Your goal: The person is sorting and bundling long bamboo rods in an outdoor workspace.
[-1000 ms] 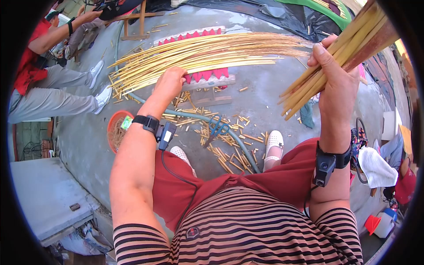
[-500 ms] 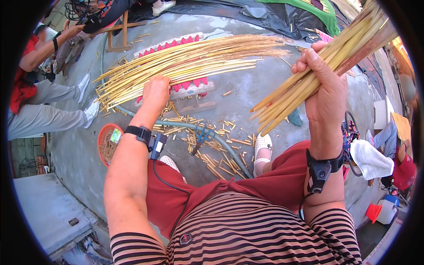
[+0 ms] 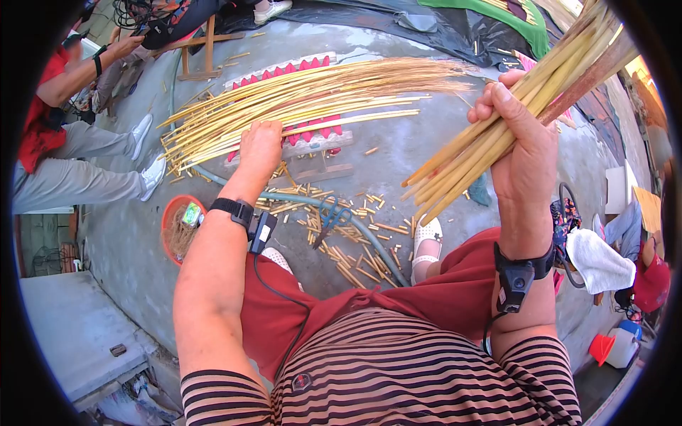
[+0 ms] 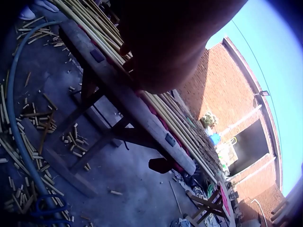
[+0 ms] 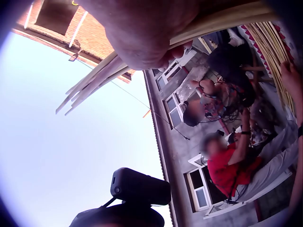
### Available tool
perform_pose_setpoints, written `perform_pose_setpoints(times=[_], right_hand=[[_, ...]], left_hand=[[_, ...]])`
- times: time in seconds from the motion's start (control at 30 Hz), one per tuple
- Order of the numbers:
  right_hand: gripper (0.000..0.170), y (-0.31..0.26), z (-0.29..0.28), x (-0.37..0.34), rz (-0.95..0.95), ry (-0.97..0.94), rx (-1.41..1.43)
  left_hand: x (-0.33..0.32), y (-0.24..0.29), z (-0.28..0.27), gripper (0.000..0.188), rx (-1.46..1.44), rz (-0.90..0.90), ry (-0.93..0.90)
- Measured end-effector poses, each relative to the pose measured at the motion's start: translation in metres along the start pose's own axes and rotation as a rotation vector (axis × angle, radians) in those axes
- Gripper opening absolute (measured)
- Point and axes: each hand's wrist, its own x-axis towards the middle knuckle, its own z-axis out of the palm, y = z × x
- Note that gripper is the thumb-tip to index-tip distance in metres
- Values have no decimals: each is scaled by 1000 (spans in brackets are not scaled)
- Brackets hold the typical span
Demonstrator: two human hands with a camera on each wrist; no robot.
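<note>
Long yellow broom-straw stalks (image 3: 234,113) with brushy brown ends lie side by side across a low wooden bench (image 3: 323,142). My left hand (image 3: 261,149) is at their near edge, its fingers curled down round a stalk (image 3: 362,117) that lies a little apart from the others. Its fingertips are mostly hidden in the head view and dark in the left wrist view. Raised at the right, my right hand (image 3: 526,138) grips a thick bundle of stalks (image 3: 469,156), thumb across it. Their cut ends point down and left toward me.
Cut stalk pieces (image 3: 355,263), a hose (image 3: 362,227) and blue-handled shears (image 3: 330,220) lie on the floor before my feet. An orange basin (image 3: 170,234) stands left. A person in red (image 3: 42,142) is at the far left; black sheeting (image 3: 376,21) lies behind the bench.
The nearest stalk has come apart from the row, toward me, at my left hand. My right hand keeps the bundle, whose cut ends have swung left and down. The head view has shifted slightly.
</note>
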Motion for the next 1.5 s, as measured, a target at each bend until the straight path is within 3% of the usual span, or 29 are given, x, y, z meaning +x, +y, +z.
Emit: perform_pose_setpoints(times=[0.33, 0.47, 0.53, 0.87, 1.0, 1.03, 1.1, 1.13, 1.2, 1.3, 1.4, 1.5], right_hand=[[22, 6, 4, 0, 45, -22, -1], [25, 19, -12, 2, 189, -137, 164], [25, 21, -3, -2, 216, -158, 178], [22, 27, 14, -10, 282, -175, 143], [23, 28, 29, -14, 317, -185, 90], [23, 27, 30, -15, 327, -196, 67], [23, 27, 38, -19, 398, -193, 63], [24, 28, 42, -22, 433, -192, 63], [24, 40, 46, -27, 504, -218, 10], [24, 60, 58, -40, 617, -280, -35], [22, 79, 67, -52, 744, -398, -121], [21, 100, 77, -57, 849, -475, -124]], left_hand=[[4, -2, 6, 12, -2, 24, -37], [-3, -1, 4, 12, -18, 6, 76], [-5, 3, -3, 15, -6, -45, -18], [-6, 8, -22, 17, 18, -28, -77], [5, -4, -78, 12, -80, -97, 56], [9, -16, -87, 12, -105, -141, 239], [6, -44, -121, 11, -269, -141, 537], [2, -53, -144, 12, -652, -314, 417], [-11, -76, -161, 15, -1327, -433, 387], [-28, -110, -135, 19, -1804, -518, 347], [-30, -119, -98, 22, -1957, -688, 178], [-24, -103, -91, 24, -2031, -732, 117]])
